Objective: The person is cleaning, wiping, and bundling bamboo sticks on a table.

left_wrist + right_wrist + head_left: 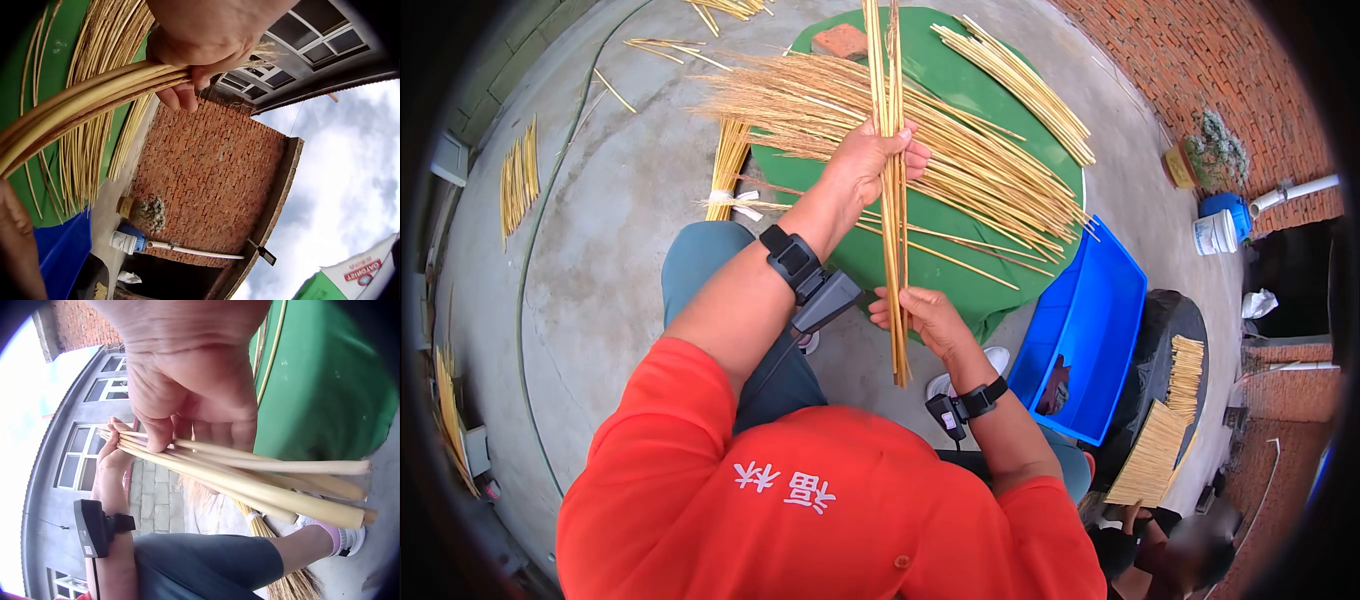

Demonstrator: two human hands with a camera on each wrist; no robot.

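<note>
Few long yellow straw stalks [894, 250] are in hand so far: the right hand [928, 318] pinches them near the cut ends, and the left hand [868, 160] has its grip closed round them higher up, upright over the round green-covered bench [945, 78]. Beyond, a large loose heap of tasselled stalks [970, 180] lies on it and one white-tied bundle [728, 165] on the concrete floor [620, 230]; likely early, most ungathered.

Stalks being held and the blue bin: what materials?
The stalks look like dried straw or reed: pale yellow, smooth, faintly glossy, blunt cut ends. The blue bin is probably moulded plastic: even colour, smooth sheen, thin walls.
</note>
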